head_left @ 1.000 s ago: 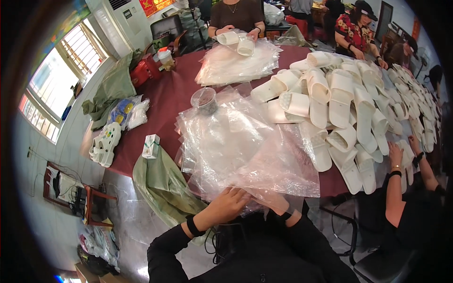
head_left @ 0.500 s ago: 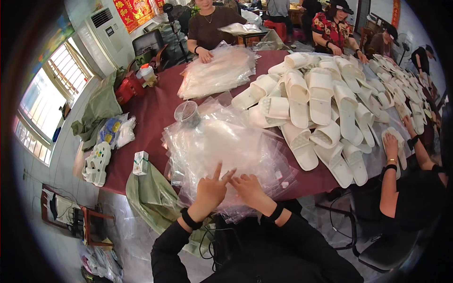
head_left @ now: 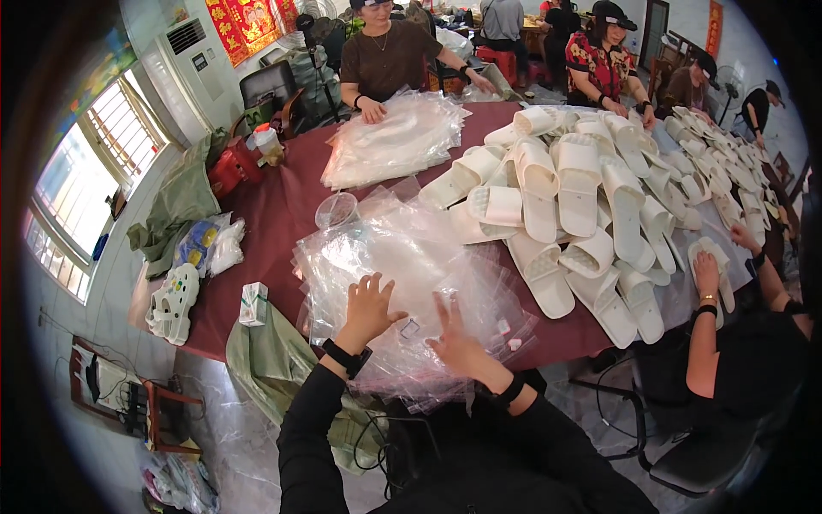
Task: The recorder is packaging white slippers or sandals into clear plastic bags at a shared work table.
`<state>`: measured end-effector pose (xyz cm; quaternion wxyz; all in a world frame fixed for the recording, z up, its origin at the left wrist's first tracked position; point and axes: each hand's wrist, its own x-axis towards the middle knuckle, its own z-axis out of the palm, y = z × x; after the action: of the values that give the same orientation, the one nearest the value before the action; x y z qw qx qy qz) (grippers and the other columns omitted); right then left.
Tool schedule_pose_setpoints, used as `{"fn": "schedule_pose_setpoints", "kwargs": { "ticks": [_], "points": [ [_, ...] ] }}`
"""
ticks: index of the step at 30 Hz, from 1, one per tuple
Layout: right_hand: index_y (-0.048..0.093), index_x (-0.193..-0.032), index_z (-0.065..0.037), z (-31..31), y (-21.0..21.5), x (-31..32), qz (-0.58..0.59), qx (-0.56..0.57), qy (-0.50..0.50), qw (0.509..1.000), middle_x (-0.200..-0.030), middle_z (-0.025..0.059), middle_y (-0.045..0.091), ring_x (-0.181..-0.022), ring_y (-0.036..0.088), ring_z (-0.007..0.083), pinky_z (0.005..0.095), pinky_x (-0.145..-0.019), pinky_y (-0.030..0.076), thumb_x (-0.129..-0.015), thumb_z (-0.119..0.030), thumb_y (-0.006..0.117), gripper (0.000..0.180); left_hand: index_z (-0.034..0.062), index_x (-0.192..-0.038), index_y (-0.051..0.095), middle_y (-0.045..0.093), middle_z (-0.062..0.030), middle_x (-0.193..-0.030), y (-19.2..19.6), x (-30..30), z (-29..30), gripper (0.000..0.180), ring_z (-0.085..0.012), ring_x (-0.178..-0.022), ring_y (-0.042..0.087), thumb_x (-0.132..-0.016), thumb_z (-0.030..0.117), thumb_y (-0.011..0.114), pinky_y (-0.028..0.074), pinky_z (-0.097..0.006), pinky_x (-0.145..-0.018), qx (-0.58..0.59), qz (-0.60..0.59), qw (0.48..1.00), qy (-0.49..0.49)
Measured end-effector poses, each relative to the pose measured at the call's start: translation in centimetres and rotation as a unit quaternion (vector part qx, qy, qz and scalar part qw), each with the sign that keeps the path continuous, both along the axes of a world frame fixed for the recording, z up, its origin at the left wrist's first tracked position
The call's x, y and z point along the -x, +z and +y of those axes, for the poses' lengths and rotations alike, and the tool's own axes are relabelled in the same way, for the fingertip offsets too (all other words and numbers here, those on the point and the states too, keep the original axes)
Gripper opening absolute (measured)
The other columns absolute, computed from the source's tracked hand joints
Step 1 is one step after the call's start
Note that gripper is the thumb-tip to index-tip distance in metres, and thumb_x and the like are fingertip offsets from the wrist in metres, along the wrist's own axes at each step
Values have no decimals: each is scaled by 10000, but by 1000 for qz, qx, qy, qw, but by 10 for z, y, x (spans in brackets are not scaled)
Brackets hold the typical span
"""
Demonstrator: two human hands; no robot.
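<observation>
A broad, untidy stack of clear plastic bags [head_left: 385, 248] lies on the table in front of me. My left hand [head_left: 368, 310] hovers over the stack's left half, fingers spread and slightly curled, with nothing in them. Over the right half is my right hand [head_left: 458, 341], its fingers apart and holding nothing visible. Between the two hands a small square label with a dark outline [head_left: 410, 328] shows on the top bag; its finer detail is too small to make out. A clear round plastic tub [head_left: 336, 211] rests at the stack's far left edge.
White slippers [head_left: 578, 184] are heaped to the right on the dark red tablecloth [head_left: 282, 206]. Across the table a person's hand [head_left: 371, 110] touches another pile of bags [head_left: 394, 141]. A small white box [head_left: 253, 304] and a white clog [head_left: 174, 304] sit left. Other people work on the right.
My hands have drawn apart from their close position, the left fingers spreading and the right hand shifting right. The small label now shows between them. Across the table, the person's other arm has stretched out sideways.
</observation>
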<state>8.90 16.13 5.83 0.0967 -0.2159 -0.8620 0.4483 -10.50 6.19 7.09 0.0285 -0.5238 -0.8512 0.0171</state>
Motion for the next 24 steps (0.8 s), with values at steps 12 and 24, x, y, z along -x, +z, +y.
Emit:
{"fn": "schedule_pose_setpoints", "kwargs": {
  "ticks": [12, 24],
  "points": [
    [-26, -1452, -135, 13, -52, -33, 257, 535, -158, 789, -1300, 158, 390, -979, 581, 230, 375, -882, 487, -934, -121, 499, 738, 336, -1412, 317, 209, -270, -1456, -19, -2, 9, 616, -460, -1320, 248, -866, 589, 454, 233, -633, -1005, -179, -275, 945, -2],
    [492, -1283, -53, 92, 58, -112, 40, 314, 94, 944, -1083, 1, 590, -972, 526, 82, 251, -839, 440, -938, -193, 534, 375, 344, -1446, 210, 74, -286, -1483, -11, -29, 22, 871, -564, -1316, 100, -727, 715, 531, 106, -728, -976, 82, -181, 978, 59]
  ]
}}
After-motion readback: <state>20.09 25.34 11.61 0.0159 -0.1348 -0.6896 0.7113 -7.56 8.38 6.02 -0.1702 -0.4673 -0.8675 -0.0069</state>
